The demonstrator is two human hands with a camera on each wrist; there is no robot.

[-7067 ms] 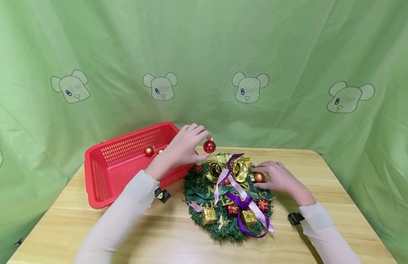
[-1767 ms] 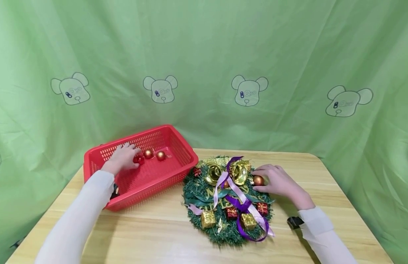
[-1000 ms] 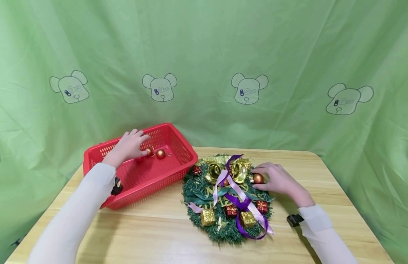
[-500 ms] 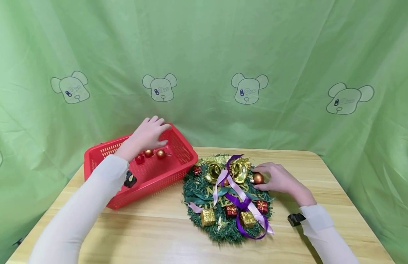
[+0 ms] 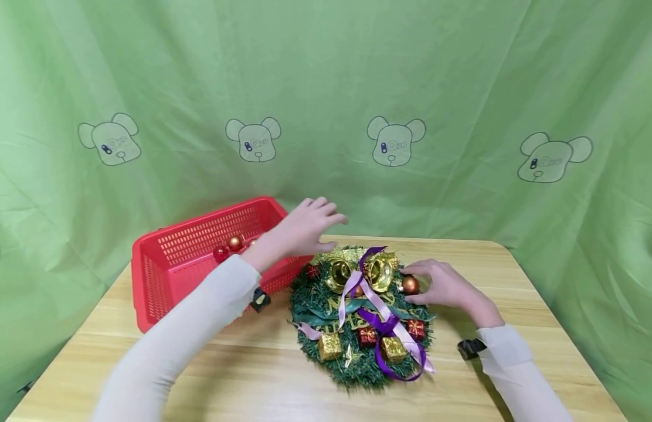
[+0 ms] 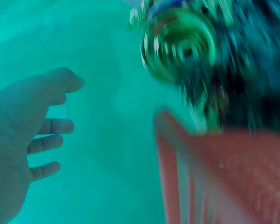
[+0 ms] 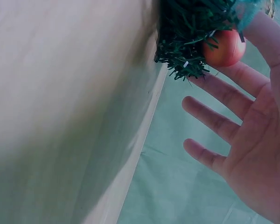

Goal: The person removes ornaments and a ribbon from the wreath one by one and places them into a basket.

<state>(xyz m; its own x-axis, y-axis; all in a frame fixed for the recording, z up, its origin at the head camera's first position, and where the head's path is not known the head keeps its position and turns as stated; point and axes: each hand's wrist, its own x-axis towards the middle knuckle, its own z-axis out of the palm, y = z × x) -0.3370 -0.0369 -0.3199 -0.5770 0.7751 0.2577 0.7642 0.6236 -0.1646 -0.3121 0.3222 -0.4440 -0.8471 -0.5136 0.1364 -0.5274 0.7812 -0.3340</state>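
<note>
In the head view, we see the round green tinsel wreath (image 5: 363, 375) lying on the pale wooden worktop (image 5: 273, 375), right beside the rectangular red plastic basket (image 5: 138, 275). The left hand (image 5: 302, 230), its grip released, hangs over the gap between them, near the shiny gold bells (image 5: 380, 272). A shiny red ball (image 5: 221, 253) lies at the left of gold ones in the basket.

The left wrist view shows us loose fingers, with basket and wreath blurred.

In the right wrist view, we find the right hand (image 7: 256, 154) unclenched, straight fingers touching the wreath's right edge around a copper-coloured ball (image 7: 225, 48).
</note>
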